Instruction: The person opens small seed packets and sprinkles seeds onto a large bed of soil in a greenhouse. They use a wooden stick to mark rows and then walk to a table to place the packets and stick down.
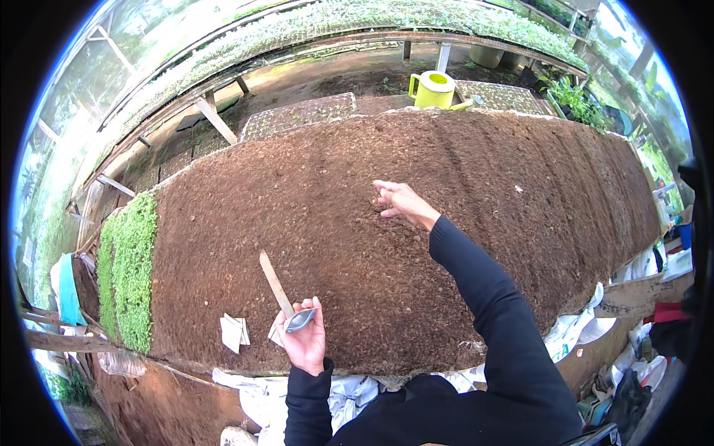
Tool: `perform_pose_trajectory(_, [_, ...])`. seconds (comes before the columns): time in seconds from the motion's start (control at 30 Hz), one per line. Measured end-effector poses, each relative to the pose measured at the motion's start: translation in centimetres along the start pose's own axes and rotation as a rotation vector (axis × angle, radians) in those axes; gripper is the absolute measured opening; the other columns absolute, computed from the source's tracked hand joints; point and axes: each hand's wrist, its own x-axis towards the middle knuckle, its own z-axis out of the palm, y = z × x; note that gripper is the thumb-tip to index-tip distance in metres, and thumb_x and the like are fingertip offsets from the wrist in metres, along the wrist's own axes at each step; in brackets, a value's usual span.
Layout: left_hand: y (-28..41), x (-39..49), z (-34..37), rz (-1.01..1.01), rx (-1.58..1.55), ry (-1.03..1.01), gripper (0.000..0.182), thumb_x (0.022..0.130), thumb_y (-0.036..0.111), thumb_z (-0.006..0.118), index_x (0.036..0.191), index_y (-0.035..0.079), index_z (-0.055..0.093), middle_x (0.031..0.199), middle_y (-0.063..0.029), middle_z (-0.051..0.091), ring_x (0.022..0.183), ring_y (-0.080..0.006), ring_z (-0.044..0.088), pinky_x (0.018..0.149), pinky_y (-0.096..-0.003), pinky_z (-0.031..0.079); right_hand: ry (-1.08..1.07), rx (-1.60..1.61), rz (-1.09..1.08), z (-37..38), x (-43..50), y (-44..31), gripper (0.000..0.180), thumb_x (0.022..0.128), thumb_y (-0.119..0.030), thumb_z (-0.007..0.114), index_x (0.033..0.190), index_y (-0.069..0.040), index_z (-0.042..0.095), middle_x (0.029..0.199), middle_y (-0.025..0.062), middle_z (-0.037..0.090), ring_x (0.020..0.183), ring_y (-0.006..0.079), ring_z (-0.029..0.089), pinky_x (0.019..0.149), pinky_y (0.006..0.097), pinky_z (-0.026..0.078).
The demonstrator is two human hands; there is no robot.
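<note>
In the palm of my left hand [305, 341] rests a small grey packet [301, 320], its mouth gaping, with my fingers curled around it. A flat wooden stick [275, 281] runs from this hand out over the soil bed [346, 245]; whether the hand grips it or it lies beneath is hard to tell. Over the middle of the bed reaches my right hand [406, 202], fingers bent and apart, slightly blurred. Anything tiny between its fingertips is too small to see. White paper-like packets [233, 333] lie on the soil left of my left hand, and another shows partly behind it.
Dense green seedlings [134, 267] fill the bed's left end. Along the far edge stand a yellow-green watering can [435, 90] and seedling trays [301, 114]. Shallow furrows [452, 153] cross the right half. A raised bench of seedlings [357, 25] spans the back. White sacking [354, 398] lines the near edge.
</note>
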Motion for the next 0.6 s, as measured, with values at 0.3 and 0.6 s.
perform_pose_trajectory(0.3, [-0.1,1.1,-0.9,-0.035,-0.114,0.041,0.033,0.09,0.026,0.054,0.083,-0.006,0.055,0.096,-0.0256,0.061,0.105,-0.0392,0.056,0.099,-0.0498,0.045,0.591,-0.146,-0.429,-6.9,3.2,-5.6,0.048,0.099,-0.032,0.037,0.14,-0.006,0.036,0.101,0.0155,0.066,0.084,0.014,0.066,0.067,0.0273,0.052])
perform_pose_trajectory(0.6, [-1.6,1.9,-0.7,-0.22,-0.123,-0.036,0.033,0.09,0.028,0.055,0.081,-0.004,0.057,0.097,-0.0212,0.058,0.108,-0.0351,0.054,0.1,-0.0441,0.046,0.453,-0.445,-0.306,-4.2,-6.9,-4.6,0.056,0.085,-0.02,0.064,0.137,-0.013,0.044,0.136,0.0167,0.048,0.128,0.0292,0.043,0.106,0.0385,0.033])
